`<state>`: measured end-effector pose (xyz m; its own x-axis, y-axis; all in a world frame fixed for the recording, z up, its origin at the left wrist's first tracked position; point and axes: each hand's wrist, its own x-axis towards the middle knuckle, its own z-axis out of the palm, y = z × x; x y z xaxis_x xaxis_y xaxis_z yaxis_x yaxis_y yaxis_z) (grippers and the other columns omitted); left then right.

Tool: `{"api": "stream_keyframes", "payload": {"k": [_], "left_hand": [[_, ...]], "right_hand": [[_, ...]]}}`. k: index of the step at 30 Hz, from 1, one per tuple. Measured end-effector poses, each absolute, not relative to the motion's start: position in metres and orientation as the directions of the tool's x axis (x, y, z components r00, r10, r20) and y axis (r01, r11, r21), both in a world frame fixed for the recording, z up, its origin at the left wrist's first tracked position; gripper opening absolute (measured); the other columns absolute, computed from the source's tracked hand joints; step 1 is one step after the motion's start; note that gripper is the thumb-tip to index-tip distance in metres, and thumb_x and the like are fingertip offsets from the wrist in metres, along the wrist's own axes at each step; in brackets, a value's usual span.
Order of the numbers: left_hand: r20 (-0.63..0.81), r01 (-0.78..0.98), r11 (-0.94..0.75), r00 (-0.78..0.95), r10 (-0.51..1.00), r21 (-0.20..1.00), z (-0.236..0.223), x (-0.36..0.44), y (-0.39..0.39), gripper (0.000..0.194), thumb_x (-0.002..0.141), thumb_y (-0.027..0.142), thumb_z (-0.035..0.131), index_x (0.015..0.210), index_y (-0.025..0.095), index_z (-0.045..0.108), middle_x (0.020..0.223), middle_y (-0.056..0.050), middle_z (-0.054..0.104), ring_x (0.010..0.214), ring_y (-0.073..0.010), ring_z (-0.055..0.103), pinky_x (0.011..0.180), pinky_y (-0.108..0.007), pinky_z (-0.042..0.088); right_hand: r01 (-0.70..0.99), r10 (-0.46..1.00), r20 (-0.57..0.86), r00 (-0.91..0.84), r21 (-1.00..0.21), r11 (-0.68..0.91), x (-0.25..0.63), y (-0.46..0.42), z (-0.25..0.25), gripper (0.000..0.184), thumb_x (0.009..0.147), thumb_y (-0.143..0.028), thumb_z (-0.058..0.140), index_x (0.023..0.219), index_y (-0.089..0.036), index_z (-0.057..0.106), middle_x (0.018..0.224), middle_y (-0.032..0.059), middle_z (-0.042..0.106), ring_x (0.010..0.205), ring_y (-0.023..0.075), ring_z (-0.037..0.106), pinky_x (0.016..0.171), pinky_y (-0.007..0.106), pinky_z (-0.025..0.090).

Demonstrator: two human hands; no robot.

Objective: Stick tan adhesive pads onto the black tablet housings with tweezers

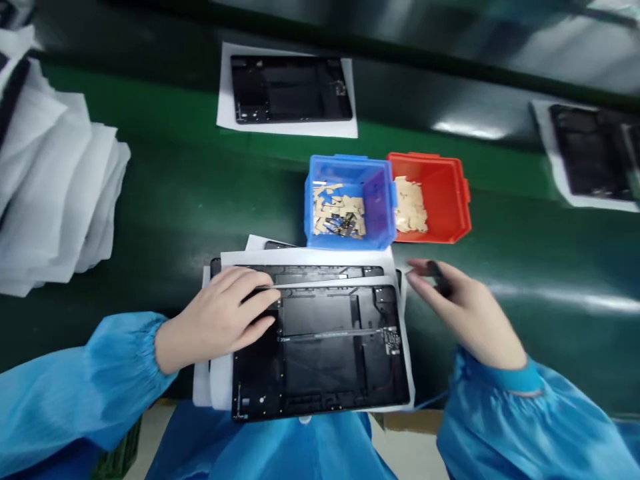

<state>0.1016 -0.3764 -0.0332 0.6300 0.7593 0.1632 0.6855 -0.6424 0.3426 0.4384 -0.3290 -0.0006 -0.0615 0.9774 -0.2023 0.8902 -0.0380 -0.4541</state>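
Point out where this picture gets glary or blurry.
In the head view, pale glare streaks the green surface at right; also in the head view, the right-hand tablet looks smeared, while the near tablet and left hand look clearer.

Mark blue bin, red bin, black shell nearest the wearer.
Blue bin point(345, 171): head view, inside of far wall.
Red bin point(443, 205): head view, bare inner surface.
Black shell nearest the wearer point(321, 368): head view, recessed middle panel.
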Motion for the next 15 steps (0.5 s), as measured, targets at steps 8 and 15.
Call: {"api": "stream_keyframes", "payload": {"k": [8, 15], "left_hand": [[-0.051, 0.788, -0.567, 0.593, 0.803, 0.239, -0.024, 0.173, -0.347, 0.016, 0.091, 0.026, 0.049, 0.099, 0.014, 0.056, 0.087, -0.007, 0.060, 0.080, -0.0219, 0.060, 0.069, -0.034, 0.050], [-0.081, 0.779, -0.575, 0.609, 0.789, 0.251, -0.012, 0.175, -0.362, 0.018, 0.095, 0.022, 0.038, 0.083, 0.016, 0.051, 0.081, -0.005, 0.057, 0.072, -0.0203, 0.060, 0.063, -0.034, 0.050]], "right_hand": [[0.781, 0.915, -0.291, -0.278, -0.624, 0.039, 0.443, -0.321, -0.021, 0.030, 0.085, -0.045, 0.054, 0.088, -0.016, 0.062, 0.081, 0.0059, 0.064, 0.075, 0.0197, 0.061, 0.071, 0.033, 0.048], [0.576, 0.919, -0.200, -0.340, -0.817, 0.035, 0.448, -0.329, -0.017, 0.024, 0.091, -0.041, 0.045, 0.078, -0.021, 0.045, 0.084, 0.0060, 0.062, 0.079, 0.0189, 0.061, 0.074, 0.034, 0.047]]}}
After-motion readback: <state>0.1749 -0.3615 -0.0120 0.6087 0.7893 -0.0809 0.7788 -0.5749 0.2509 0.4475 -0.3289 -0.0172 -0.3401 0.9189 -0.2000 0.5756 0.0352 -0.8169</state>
